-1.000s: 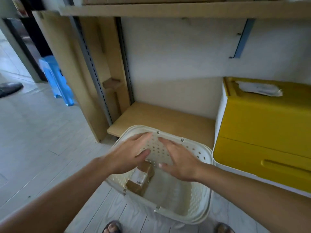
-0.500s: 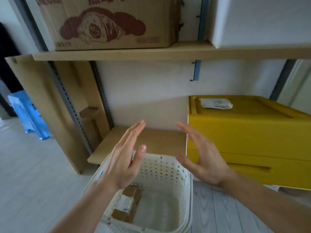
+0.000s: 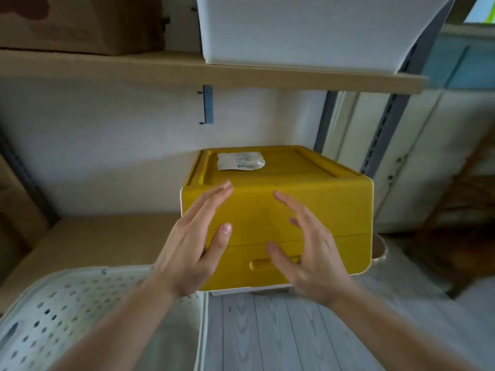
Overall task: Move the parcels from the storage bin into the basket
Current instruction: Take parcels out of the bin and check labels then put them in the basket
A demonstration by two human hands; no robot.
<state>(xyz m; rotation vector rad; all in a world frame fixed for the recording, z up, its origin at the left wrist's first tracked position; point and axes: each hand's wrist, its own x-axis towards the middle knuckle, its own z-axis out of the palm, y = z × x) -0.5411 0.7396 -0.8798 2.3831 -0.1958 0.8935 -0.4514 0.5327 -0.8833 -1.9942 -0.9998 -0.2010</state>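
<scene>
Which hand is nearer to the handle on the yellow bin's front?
Right. The right hand overlaps the handle, its thumb just above it. The left hand hovers further left, before the yellow bin's front corner.

Low wooden shelf (image 3: pixel 107 236) carries yellow storage bin (image 3: pixel 334 204); basket (image 3: pixel 67 303) in front.

I am looking at a pale wall (image 3: pixel 112 145) crossed by a wooden upper shelf (image 3: pixel 241 73) on grey slotted uprights (image 3: pixel 385 135), with a cardboard box (image 3: pixel 80 22) and a white box (image 3: pixel 308 28) standing on it. Below, I see a low wooden shelf board (image 3: pixel 101 242) and a grey-white plank floor (image 3: pixel 281 330). On the right are cream cabinet doors (image 3: pixel 417 156), with daylight at the top corner.
</scene>
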